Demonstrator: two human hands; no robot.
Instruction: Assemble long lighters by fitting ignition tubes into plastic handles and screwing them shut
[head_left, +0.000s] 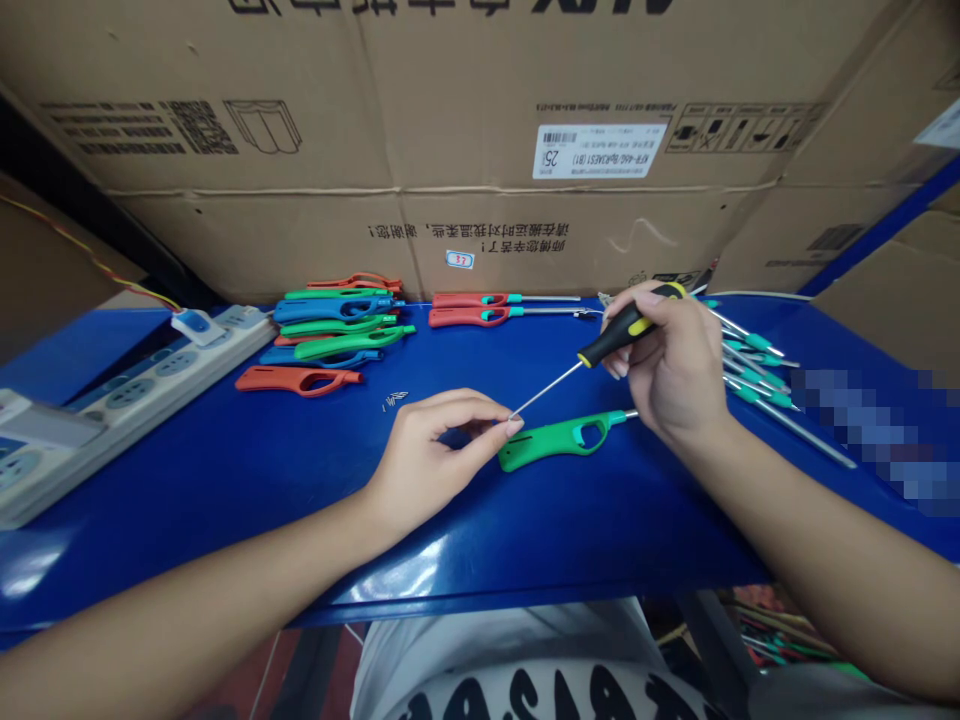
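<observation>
My right hand (675,365) is wrapped round the black and yellow handle of a screwdriver (622,330). Its thin shaft slants down to the left, and the tip meets the pinched thumb and forefinger of my left hand (431,440). Whatever small thing those fingertips hold at the tip is too hidden to name. Just under the shaft, a green long-nosed lighter (547,443) lies flat on the blue table (450,530), its metal tube running towards my right wrist. Several small screws (395,400) lie loose behind my left hand.
Green, blue and orange lighter casings (337,330) are piled at the back left. Two red lighters (469,308) lie by the cardboard box (465,150). Metal tubes with teal parts (757,370) spread beyond my right hand. A power strip (142,400) runs along the left.
</observation>
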